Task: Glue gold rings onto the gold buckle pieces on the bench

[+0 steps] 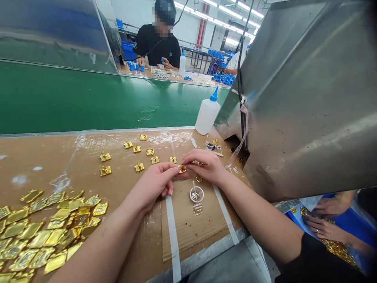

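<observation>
My left hand [159,177] pinches a small gold-coloured piece [183,169] between thumb and fingers, above the cardboard mat. The fingertips of my right hand [207,165] are closed on the top of that same piece. Another bit of gold metal [200,164] shows under my right fingers; whether it is held or lies behind them I cannot tell. A gold ring [199,179] lies just below my hands. Nearer me stands a small round cup [201,193] with a thin stick in it. Several gold plates with upright parts, such as this one [139,167], stand beyond my left hand.
A heap of flat gold plates [44,239] covers the table's left side. A white squeeze bottle [207,116] stands at the back, before a green belt [118,102]. A metal housing [294,102] rises at right. A co-worker [159,43] sits opposite; another person's hands [326,224] are lower right.
</observation>
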Available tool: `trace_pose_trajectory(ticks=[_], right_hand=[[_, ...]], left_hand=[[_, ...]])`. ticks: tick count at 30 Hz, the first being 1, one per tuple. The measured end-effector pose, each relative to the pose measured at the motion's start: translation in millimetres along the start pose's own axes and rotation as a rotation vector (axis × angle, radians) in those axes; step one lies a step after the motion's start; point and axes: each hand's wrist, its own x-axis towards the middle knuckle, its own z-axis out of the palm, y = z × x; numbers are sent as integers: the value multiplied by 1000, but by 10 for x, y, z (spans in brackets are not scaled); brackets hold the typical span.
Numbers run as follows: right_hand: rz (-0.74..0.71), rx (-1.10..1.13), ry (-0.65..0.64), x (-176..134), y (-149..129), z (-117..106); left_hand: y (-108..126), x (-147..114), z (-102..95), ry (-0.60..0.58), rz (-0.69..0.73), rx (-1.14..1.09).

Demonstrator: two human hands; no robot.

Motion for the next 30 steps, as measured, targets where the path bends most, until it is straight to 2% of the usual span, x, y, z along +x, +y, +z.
trace_pose_trajectory(ticks=[8, 14, 18, 26, 30], right_hand=[[-56, -71, -91, 0, -45, -69], [-163, -196, -157, 11, -77, -67], [-163, -230, -176, 6, -75, -61], [-72, 65, -71, 8, -73, -79], [14, 232, -26, 22, -77, -48]], left_hand=[[38, -15, 11, 2, 51, 34], [2, -16, 5, 36, 60, 122], [-37, -13, 24, 51, 109, 121], [9, -32, 8, 68, 193, 33], [-9, -34, -35, 8, 221, -46]])
